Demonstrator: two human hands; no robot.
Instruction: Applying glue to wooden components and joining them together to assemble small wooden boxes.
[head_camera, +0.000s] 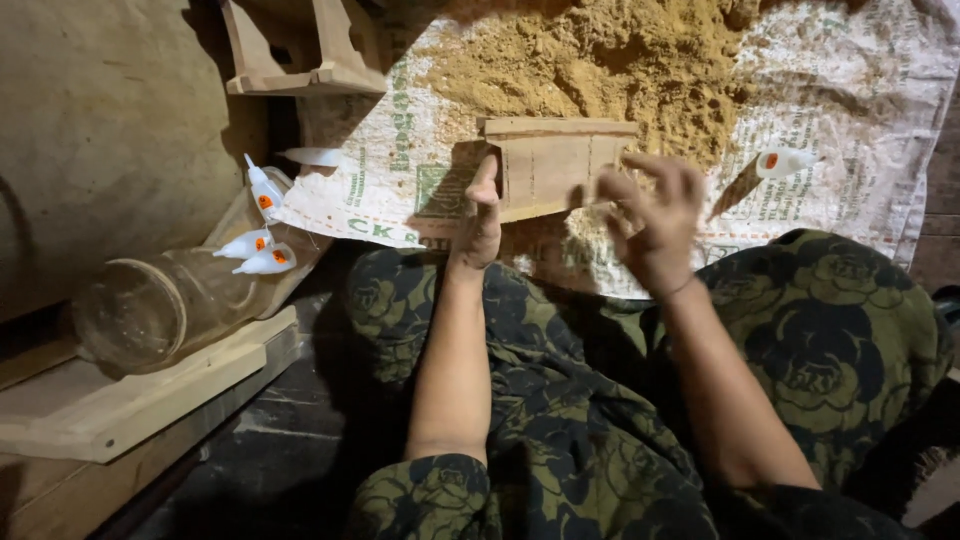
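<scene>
Sitting low, lap draped in dark green cloth (600, 420) printed with large rose shapes, both bare forearms stretching forward over it.

Gripping the left end of a small wooden box-like piece (555, 165) with the left hand (480, 215), fingers curled round its edge, thumb pointing upward. Holding that piece up just above the near edge of a printed woven sack (860, 110) spread flat on the ground, right in front of the knees.

Hovering at the right end of the same wooden piece with the right hand (655, 225), fingers spread and bent, released rather than clenched; whether the fingertips are touching the wood, impossible to tell through the motion blur.

Lying on its side to the left, well apart from the hands, a clear glass jar (170, 305), resting on a pale wooden board (120, 410). Sitting on and just beyond the jar, a cluster of small white squeeze bottles (262, 225) with orange marks and pointed nozzles.

Resting on the sack to the right of the wooden piece, another small white bottle (785, 160) with an orange mark, casting a long shadow.

Spreading across the sack beyond the wooden piece, a heap of tan sawdust (610, 60), its near slope reaching close behind the piece's top edge.

Standing farthest back at the upper left, a pale wooden frame part (305, 55), beside a wide curved tan surface (100, 130).
</scene>
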